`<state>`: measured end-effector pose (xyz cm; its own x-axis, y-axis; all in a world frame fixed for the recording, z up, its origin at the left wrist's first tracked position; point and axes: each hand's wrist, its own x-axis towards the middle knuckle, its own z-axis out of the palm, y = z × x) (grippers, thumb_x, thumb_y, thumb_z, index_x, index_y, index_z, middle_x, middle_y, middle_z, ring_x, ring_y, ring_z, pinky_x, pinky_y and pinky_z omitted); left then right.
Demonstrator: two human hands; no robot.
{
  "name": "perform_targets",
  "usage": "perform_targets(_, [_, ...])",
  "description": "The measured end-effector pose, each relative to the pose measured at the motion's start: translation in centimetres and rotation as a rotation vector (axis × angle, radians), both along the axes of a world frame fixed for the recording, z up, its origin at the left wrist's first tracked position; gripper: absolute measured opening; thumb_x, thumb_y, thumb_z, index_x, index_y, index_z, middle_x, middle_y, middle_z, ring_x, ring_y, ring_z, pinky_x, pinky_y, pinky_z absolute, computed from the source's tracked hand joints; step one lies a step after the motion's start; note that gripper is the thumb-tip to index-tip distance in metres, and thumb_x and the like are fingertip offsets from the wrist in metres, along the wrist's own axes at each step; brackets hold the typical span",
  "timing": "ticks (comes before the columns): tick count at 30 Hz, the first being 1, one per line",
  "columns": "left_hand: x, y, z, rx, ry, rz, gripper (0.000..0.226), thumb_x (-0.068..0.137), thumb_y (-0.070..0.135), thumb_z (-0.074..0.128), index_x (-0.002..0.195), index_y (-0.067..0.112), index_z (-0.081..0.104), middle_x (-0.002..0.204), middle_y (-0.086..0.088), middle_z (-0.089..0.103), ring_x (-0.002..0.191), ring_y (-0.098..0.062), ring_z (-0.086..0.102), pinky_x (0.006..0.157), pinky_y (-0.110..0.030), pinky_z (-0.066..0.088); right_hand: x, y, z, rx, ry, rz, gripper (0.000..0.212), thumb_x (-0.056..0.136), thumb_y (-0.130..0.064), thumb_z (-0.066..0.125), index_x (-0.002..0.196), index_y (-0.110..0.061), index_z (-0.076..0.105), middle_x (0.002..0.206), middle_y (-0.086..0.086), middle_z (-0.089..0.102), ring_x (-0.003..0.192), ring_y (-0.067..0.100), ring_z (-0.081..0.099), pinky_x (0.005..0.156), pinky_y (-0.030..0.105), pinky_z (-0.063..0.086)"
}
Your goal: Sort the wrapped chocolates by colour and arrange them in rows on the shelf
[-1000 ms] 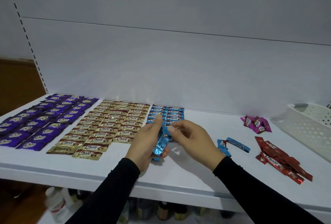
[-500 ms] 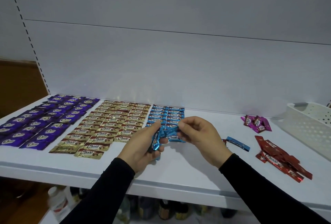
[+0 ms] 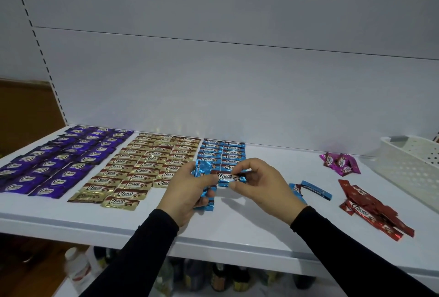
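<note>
Rows of purple chocolates [image 3: 59,163], gold chocolates [image 3: 147,166] and blue chocolates [image 3: 222,153] lie side by side on the white shelf [image 3: 237,230]. My left hand [image 3: 187,192] grips a stack of blue chocolates [image 3: 204,171] just in front of the blue rows. My right hand [image 3: 259,182] pinches a single blue chocolate [image 3: 230,178], label up, low over the shelf at the near end of the right blue column. Two loose blue chocolates [image 3: 313,190] lie to the right of my right hand.
A heap of red chocolates [image 3: 373,209] lies at the right front and a few pink ones [image 3: 339,162] sit further back. A white perforated basket [image 3: 413,168] stands at the far right. Bottles stand on the shelf below [image 3: 213,277].
My right hand has drawn one blue chocolate out of the stack in my left hand and turned it flat, carrying it toward the near end of the blue rows.
</note>
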<state>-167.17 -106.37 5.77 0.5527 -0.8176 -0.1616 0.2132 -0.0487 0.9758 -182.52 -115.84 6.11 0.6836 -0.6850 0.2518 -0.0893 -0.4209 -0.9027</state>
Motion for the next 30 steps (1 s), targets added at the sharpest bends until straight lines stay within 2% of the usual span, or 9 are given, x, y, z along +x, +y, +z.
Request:
perform_targets(2, [0.0,0.0,0.1,-0.001,-0.008,0.000,0.023,0.088,0.006,0.071,0.105,0.021,0.065,0.093,-0.012,0.074,0.054,-0.011,0.057,0.040,-0.020,0.042,0.1,-0.2,-0.1,-0.206,0.105,-0.054,0.028,0.082,-0.016,0.078,0.089,-0.036,0.060,0.110,-0.008,0.065,0.096,0.008,0.065,0.082,0.027,0.056])
perform_targets(5, [-0.1,0.0,0.0,-0.005,-0.025,-0.009,0.024,0.088,0.006,0.071,0.106,0.020,0.064,0.093,-0.012,0.074,0.054,-0.010,0.057,0.040,-0.019,0.041,0.1,-0.4,-0.5,-0.397,0.177,-0.076,0.025,0.082,-0.022,0.077,0.091,-0.037,0.059,0.103,-0.013,0.063,0.094,0.003,0.060,0.083,0.023,0.052])
perform_targets(8, [-0.1,-0.1,0.0,-0.008,-0.029,0.001,0.022,0.088,0.007,0.071,0.105,0.021,0.064,0.089,-0.009,0.073,0.052,-0.010,0.057,0.040,-0.019,0.042,0.2,-0.4,-0.6,-0.466,0.192,-0.094,0.019,0.083,-0.023,0.077,0.095,-0.031,0.065,0.098,-0.012,0.064,0.090,0.002,0.057,0.079,0.016,0.048])
perform_targets(13, [1.0,0.0,0.0,-0.010,0.075,0.161,0.020,0.093,0.017,0.068,0.112,0.017,0.061,0.084,-0.006,0.070,0.053,-0.009,0.057,0.038,-0.019,0.040,-0.3,-0.8,-1.5,-0.436,0.433,-0.109,0.016,0.087,-0.028,0.070,0.103,-0.025,0.068,0.111,-0.012,0.065,0.094,0.000,0.055,0.075,0.003,0.039])
perform_targets(17, [1.2,0.1,0.3,0.020,0.120,0.159,0.019,0.096,0.023,0.065,0.114,0.017,0.061,0.087,-0.008,0.069,0.061,-0.013,0.057,0.037,-0.018,0.039,-0.3,-0.3,-2.2,-0.353,0.462,-0.146,0.008,0.089,-0.032,0.066,0.096,-0.028,0.069,0.104,-0.017,0.064,0.095,-0.001,0.058,0.078,0.017,0.051])
perform_targets(20, [1.1,0.2,0.4,0.033,0.134,0.153,0.016,0.096,0.024,0.065,0.111,0.018,0.062,0.088,-0.008,0.069,0.061,-0.013,0.057,0.038,-0.018,0.039,-0.2,-0.2,-2.1,-0.415,0.491,-0.105,0.016,0.092,-0.032,0.063,0.103,-0.026,0.071,0.107,-0.014,0.065,0.099,0.002,0.057,0.086,0.024,0.051])
perform_targets(26, [1.1,0.3,0.5,0.032,0.151,0.159,0.011,0.097,0.024,0.063,0.107,0.019,0.061,0.089,-0.010,0.069,0.061,-0.013,0.055,0.038,-0.018,0.038,-0.8,-0.2,-2.4,-0.624,0.508,0.061,0.030,0.099,-0.036,0.051,0.120,-0.023,0.068,0.121,-0.010,0.062,0.110,0.001,0.047,0.093,0.014,0.039])
perform_targets(30, [1.1,0.5,0.8,0.036,0.178,0.162,0.012,0.098,0.025,0.061,0.106,0.017,0.061,0.090,-0.010,0.069,0.060,-0.014,0.055,0.039,-0.019,0.038,-0.9,-0.2,-2.7,-0.723,0.557,0.117,0.035,0.102,-0.039,0.043,0.124,-0.023,0.064,0.127,-0.010,0.057,0.115,0.004,0.045,0.096,0.024,0.042])
